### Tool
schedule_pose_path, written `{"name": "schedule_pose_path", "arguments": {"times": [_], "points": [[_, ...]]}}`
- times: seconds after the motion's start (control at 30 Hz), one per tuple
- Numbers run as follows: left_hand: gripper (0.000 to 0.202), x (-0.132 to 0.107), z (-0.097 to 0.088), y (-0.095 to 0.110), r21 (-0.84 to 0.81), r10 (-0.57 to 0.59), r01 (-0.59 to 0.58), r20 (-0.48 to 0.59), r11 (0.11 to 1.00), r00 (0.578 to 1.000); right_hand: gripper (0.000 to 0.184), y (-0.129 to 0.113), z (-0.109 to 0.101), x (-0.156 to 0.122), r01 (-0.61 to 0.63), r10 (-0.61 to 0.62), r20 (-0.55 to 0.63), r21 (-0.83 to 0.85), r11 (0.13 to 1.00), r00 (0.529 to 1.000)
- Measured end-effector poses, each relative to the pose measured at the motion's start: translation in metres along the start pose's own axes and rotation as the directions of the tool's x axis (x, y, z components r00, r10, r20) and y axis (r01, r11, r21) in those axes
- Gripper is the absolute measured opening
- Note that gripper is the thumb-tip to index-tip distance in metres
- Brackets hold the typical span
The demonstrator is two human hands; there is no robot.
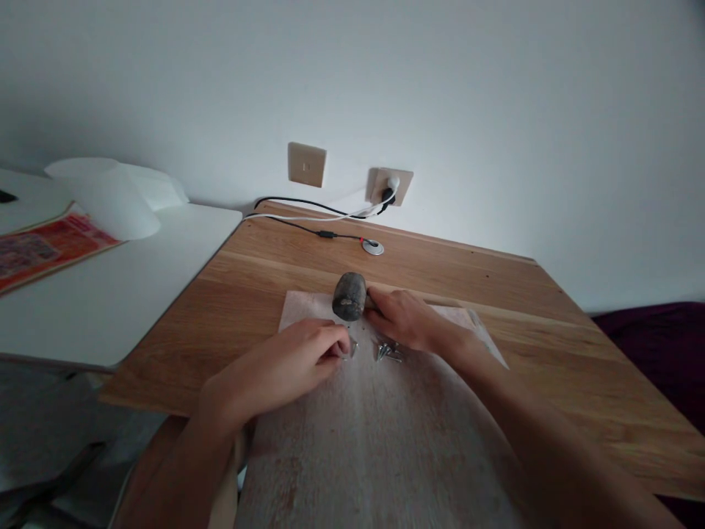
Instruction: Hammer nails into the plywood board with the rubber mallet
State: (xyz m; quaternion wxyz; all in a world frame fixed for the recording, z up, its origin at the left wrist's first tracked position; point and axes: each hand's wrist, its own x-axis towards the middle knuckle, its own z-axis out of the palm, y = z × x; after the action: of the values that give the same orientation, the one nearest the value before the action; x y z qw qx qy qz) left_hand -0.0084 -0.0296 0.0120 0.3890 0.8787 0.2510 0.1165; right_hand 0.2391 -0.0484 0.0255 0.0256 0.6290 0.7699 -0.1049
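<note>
My right hand (405, 317) is closed round the handle of a mallet (349, 296) with a dark, worn, rounded head. The mallet's head sits just above a pale, whitish board (352, 433). My left hand (308, 353) has its fingers curled and pressed together low over the board, left of and below the mallet head. A thin shiny nail (354, 345) shows beside its fingertips; whether the fingers grip anything is hidden. Several loose silvery nails (388, 351) lie in a small pile on the board, below my right hand. Small dark marks dot the board near the mallet.
The board rests on a wooden table (220, 316) against a white wall. Black and white cables (308, 218) run along its back to a wall socket (393, 186), near a round cable grommet (372, 247). At left, a white table (181, 279) carries a white roll (118, 198) and a red printed sheet (44, 250).
</note>
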Motion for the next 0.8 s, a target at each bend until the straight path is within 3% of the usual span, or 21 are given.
{"name": "schedule_pose_path", "arguments": {"times": [0.13, 0.3, 0.47, 0.6, 0.7, 0.8], "points": [[0.022, -0.004, -0.012, -0.019, -0.050, -0.048, 0.041, -0.154, 0.998, 0.987, 0.019, 0.000, -0.003, 0.007, -0.002, 0.001, 0.023, 0.018, 1.000, 1.000], [0.027, -0.001, -0.012, -0.028, -0.044, -0.014, 0.001, -0.285, 0.999, 0.958, 0.016, 0.008, -0.001, 0.012, 0.022, -0.023, 0.004, 0.096, 0.995, 1.000], [0.028, 0.007, -0.007, -0.026, -0.038, 0.026, -0.041, -0.330, 0.998, 0.944, 0.014, 0.018, -0.014, 0.010, 0.067, -0.067, -0.011, 0.208, 0.976, 0.998], [0.017, 0.009, -0.008, -0.028, -0.138, 0.002, -0.056, -0.364, 0.989, 0.931, 0.029, 0.024, -0.025, 0.000, 0.072, -0.087, 0.025, 0.368, 0.927, 0.996], [0.018, 0.010, -0.007, -0.031, -0.167, -0.002, -0.056, -0.331, 0.984, 0.943, 0.031, 0.025, -0.025, -0.004, 0.081, -0.142, 0.071, 0.547, 0.833, 0.987], [0.024, 0.012, -0.006, -0.035, -0.157, -0.006, -0.045, -0.309, 0.987, 0.951, 0.030, 0.025, -0.018, -0.002, 0.091, -0.181, 0.100, 0.578, 0.811, 0.978]]}}
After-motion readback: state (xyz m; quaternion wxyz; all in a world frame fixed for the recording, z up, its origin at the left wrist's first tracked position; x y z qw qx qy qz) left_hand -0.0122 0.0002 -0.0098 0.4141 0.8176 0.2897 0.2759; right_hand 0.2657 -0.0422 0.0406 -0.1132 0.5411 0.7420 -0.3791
